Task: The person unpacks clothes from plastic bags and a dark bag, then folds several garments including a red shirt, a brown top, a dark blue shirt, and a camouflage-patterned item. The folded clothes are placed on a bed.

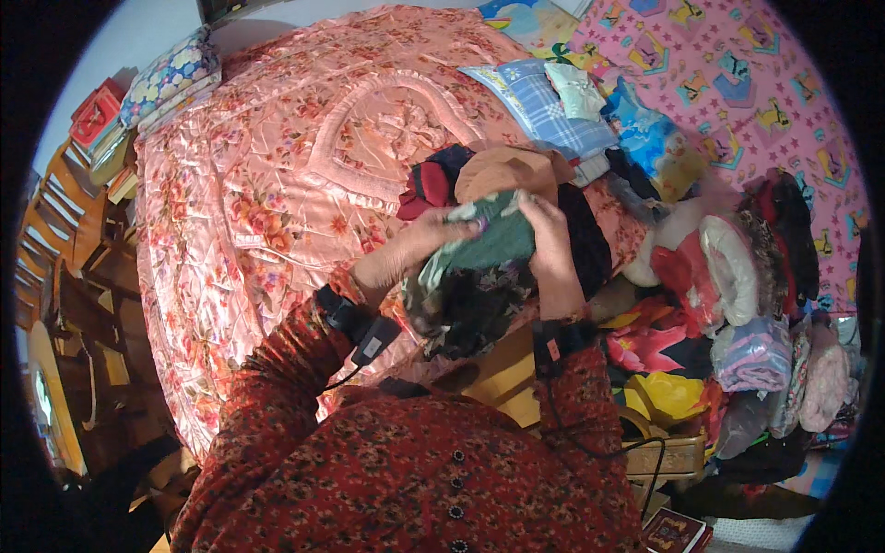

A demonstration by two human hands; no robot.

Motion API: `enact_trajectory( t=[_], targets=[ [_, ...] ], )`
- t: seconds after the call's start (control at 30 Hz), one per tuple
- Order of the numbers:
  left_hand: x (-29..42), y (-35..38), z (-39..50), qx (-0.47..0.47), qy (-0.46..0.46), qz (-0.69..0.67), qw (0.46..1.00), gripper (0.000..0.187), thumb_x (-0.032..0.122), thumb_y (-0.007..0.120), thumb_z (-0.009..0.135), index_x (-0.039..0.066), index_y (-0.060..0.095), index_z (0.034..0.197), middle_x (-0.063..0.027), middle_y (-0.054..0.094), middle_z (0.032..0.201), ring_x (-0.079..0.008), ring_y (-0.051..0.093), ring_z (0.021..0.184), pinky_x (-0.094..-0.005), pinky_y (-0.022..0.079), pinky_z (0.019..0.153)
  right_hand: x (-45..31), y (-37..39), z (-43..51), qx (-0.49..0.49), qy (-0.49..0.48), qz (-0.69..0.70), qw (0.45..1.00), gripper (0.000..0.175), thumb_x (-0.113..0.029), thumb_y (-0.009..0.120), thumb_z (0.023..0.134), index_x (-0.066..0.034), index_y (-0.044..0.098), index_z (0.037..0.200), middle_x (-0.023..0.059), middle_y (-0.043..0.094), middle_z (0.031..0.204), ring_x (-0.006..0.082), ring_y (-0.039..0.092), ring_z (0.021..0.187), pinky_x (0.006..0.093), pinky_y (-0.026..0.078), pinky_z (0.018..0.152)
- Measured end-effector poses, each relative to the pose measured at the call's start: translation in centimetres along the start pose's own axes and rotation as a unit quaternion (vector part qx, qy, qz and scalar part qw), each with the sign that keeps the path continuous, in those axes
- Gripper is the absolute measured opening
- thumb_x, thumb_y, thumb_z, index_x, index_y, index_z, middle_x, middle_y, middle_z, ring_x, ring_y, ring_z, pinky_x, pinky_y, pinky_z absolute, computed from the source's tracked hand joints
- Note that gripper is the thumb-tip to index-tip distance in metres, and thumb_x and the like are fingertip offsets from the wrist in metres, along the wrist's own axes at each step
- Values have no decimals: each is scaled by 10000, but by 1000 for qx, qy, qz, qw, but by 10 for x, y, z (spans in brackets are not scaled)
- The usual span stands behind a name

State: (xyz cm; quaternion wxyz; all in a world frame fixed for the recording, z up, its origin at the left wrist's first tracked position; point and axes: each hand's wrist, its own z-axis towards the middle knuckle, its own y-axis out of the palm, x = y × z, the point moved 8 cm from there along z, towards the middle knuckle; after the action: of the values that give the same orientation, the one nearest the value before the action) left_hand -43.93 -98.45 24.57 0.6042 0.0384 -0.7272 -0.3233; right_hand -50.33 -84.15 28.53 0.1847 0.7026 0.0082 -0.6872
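Note:
Both of my hands hold up a dark green patterned cloth garment (494, 238) in front of me, its lower part hanging loose and blurred. My left hand (442, 235) grips its upper left side, and my right hand (547, 221) grips its upper right edge. Just beyond the cloth, on the bed, lie a tan fabric item (508, 173), a dark red folded cloth (425, 186) and a black cloth (584, 238). Under them spreads a shiny pink floral bedspread (276, 159) with a ruffled heart design.
Blue plaid pillow (529, 104) lies at the bed's far right. Bagged clothes (750, 356) and a yellow cloth (667, 397) are piled at right, above a wooden drawer (664, 456). Wooden chairs (62, 207) stand at left. Cables run from devices on both my wrists.

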Motion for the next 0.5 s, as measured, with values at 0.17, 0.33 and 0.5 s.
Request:
enact_trajectory(
  t=[0.17, 0.33, 0.5],
  targets=[
    [-76, 5, -20, -58, -154, 279, 946, 486, 226, 733, 816, 25, 566, 1225, -23, 653, 1031, -131, 597, 894, -279, 471, 840, 67, -28, -33, -44, 101, -101, 989, 242, -200, 609, 897, 3, 643, 1022, 14, 642, 932, 95, 592, 816, 248, 470, 731],
    [-66, -11, -10, 31, -45, -120, 991, 308, 179, 684, 856, 48, 594, 1120, -42, 663, 951, -163, 633, 881, -321, 520, 771, 106, -62, -45, -3, 154, -128, 980, 369, -293, 599, 906, -32, 601, 1166, -1, 640, 1010, 86, 594, 873, 205, 435, 709],
    [-61, -11, 4, 64, -61, -206, 975, 297, 142, 663, 856, 25, 596, 1120, -69, 675, 982, -200, 653, 869, -353, 527, 770, 103, -76, -49, 64, 144, -115, 981, 427, -347, 579, 911, -44, 574, 1212, 47, 645, 1063, 152, 596, 960, 282, 437, 779]
  ],
)
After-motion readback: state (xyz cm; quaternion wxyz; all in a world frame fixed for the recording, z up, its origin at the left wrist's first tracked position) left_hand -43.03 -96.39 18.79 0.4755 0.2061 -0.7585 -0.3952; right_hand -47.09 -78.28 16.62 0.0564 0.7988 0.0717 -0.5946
